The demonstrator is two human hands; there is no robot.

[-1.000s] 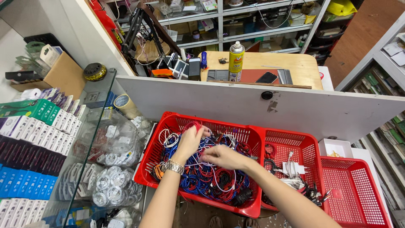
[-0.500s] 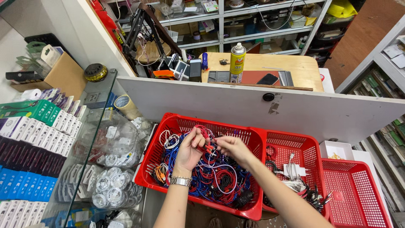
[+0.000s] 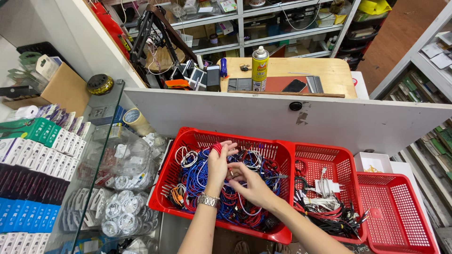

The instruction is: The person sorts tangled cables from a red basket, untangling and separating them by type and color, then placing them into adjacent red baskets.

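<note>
Both hands are over the big red basket (image 3: 175, 162), which is full of tangled blue, red and white cables (image 3: 197, 176). My left hand (image 3: 218, 162), with a metal watch on the wrist, is raised and closed around a red cable (image 3: 216, 147) looped at its fingertips. My right hand (image 3: 252, 183) sits just to the right and lower, fingers pinching the same bundle of cable near the left palm.
A second red basket (image 3: 329, 157) with black and white chargers stands to the right, then a third red basket (image 3: 400, 211). A glass case (image 3: 101, 155) with coiled white cables is at left. Behind a white partition (image 3: 282, 117) is a wooden desk with a spray can (image 3: 259, 63).
My left hand has lifted up and toward the back of the basket with the red cable. My right hand has followed closer to it.
</note>
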